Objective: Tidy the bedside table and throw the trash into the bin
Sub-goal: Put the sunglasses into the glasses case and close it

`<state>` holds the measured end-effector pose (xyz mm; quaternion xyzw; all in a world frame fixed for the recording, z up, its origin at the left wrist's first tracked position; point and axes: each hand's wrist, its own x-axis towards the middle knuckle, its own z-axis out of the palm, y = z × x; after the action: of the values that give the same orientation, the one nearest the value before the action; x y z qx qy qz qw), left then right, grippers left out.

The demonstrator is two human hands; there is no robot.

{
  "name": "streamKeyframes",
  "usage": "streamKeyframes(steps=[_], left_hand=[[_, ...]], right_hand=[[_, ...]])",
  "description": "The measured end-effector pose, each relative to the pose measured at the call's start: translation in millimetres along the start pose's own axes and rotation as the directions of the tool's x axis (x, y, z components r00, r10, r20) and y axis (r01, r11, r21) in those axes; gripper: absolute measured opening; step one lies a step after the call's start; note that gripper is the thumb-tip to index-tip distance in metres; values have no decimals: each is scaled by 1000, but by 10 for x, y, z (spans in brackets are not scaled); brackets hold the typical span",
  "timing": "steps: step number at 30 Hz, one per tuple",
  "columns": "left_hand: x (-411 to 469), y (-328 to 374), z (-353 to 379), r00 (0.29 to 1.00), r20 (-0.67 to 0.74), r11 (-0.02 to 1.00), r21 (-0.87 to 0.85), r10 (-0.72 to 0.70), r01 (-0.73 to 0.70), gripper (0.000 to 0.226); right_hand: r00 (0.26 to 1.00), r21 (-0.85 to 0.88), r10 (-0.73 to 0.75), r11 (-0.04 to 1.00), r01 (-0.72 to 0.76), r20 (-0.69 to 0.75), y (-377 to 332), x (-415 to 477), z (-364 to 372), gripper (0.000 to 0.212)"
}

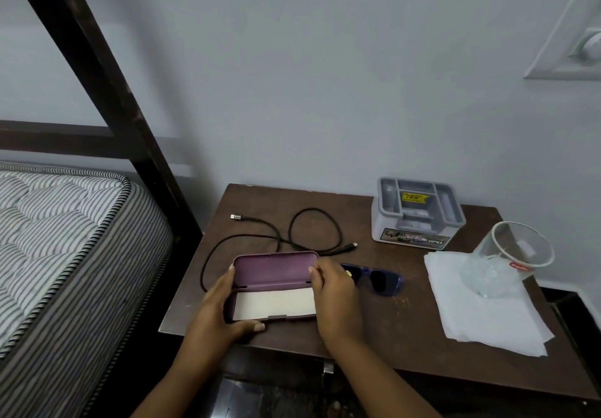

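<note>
Holding the glasses case open
Left hand and right hand are gripping its ends; sunglasses, cable, tissues and cup are lying unsorted on the table.

Single head-worn wide-angle view, down and forward onto the near bedside table; wall behind

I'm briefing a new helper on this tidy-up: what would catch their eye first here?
An open purple glasses case at the front of the brown wooden table, held by the left grip and right grip. Dark-lensed blue plastic sunglasses lie right of it; farther right, a clear plastic cup lies tipped on white paper tissues.
</note>
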<state>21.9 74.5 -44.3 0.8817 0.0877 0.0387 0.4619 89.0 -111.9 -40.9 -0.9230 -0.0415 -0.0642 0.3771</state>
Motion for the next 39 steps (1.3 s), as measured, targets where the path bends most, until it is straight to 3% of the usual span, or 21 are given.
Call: streamKeyframes(steps=[5, 11, 14, 16, 20, 24, 28, 36, 39], left_hand=[[-14, 48, -3, 999, -1, 999, -26, -43, 43, 112], [-125, 175, -25, 994, -11, 993, -53, -108, 107, 116], [-229, 351, -18, 981, -189, 999, -9, -42, 41, 90], [-244, 507, 21, 954, -267, 988, 110, 135, -109, 66], [-59, 814, 387, 937, -47, 895, 318, 345, -314, 50], [208, 1070, 854, 939, 148, 846, 407, 312, -345, 66], [369, 1073, 1053, 971, 110, 808, 539, 213, -239, 70], [363, 986, 1171, 956, 65, 805, 524, 287, -278, 55], [381, 1022, 1144, 945, 110, 776, 546, 309, -317, 54]], right_hand=[[996, 0, -78, 997, 78, 53, -67, -108, -75, 18], [995, 15, -40, 999, 39, 95, -38, -280, -274, 18], [1000, 99, -11, 995, 9, 23, 12, -328, -407, 16], [997, 127, 11, 992, 0, -82, 64, -318, -556, 14], [982, 17, 14, 1000, -11, -186, 326, -256, -890, 31], [995, -18, 102, 995, -102, -22, 640, -240, -1041, 62], [994, 17, 82, 996, -83, 76, 791, -223, -1033, 67], [999, 79, 50, 996, -51, 8, 866, -105, -955, 53], [997, 91, 75, 993, -78, 31, 860, -62, -989, 47]])
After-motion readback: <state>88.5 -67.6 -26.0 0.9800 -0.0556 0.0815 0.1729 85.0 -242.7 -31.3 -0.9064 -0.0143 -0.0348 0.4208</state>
